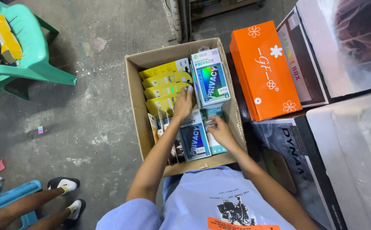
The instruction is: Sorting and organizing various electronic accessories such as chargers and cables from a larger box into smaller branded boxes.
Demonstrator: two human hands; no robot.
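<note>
On the grey concrete floor (91,127) stands an open cardboard box (138,123), with one green plastic chair (27,51) well apart at the far left, one orange box (264,81) just beside its right wall, and another person's two feet in sandals (68,196) near the bottom left, leaving bare floor open on the box's left side. Inside the box, four yellow packets (164,87) lie stacked along the left wall and blue packets (211,79) fill the right side. The left hand (183,102) lies flat with fingers spread on the yellow packets, holding nothing, while the right hand (220,131) pinches a light blue packet (213,127) near the box's right wall.
</note>
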